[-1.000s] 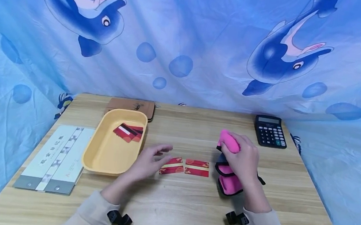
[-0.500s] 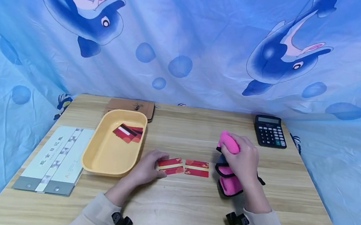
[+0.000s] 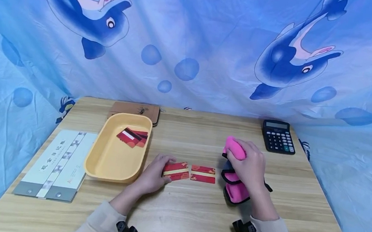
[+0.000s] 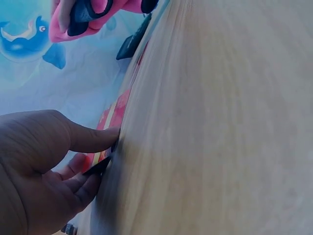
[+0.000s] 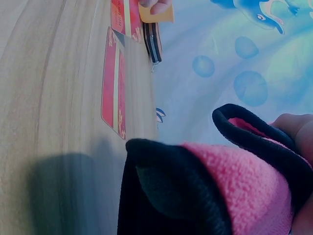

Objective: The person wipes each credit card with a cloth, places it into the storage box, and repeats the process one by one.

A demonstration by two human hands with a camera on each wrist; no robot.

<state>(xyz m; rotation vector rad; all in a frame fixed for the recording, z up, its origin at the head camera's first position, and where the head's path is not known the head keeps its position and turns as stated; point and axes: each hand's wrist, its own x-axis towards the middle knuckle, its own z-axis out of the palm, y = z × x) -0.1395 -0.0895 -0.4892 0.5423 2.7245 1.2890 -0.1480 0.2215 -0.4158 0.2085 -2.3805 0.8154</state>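
Note:
My left hand (image 3: 153,175) pinches the left end of a red card (image 3: 177,171) with a pale gold band, thumb on one side and fingers on the other. In the left wrist view that end of the card (image 4: 117,110) tilts up off the wood, its dark underside showing between thumb and fingers. A second red card (image 3: 203,174) lies flat just to the right. My right hand (image 3: 250,163) grips a bunched pink fleece cloth (image 3: 237,192) with black edging. In the right wrist view the folded cloth (image 5: 254,191) hides most of that hand.
A yellow basin (image 3: 112,165) holding red cards with black stripes (image 3: 129,136) stands left of my left hand. Beyond it lies a brown zip wallet (image 3: 129,108). A pale green journal (image 3: 56,163) is at far left, a black calculator (image 3: 278,136) at back right. A blue dolphin curtain (image 3: 194,37) encloses the table.
My left hand has come down and back onto the left end of the red card, its fingers closing on it. My right hand has kept its grip on the cloth, almost still.

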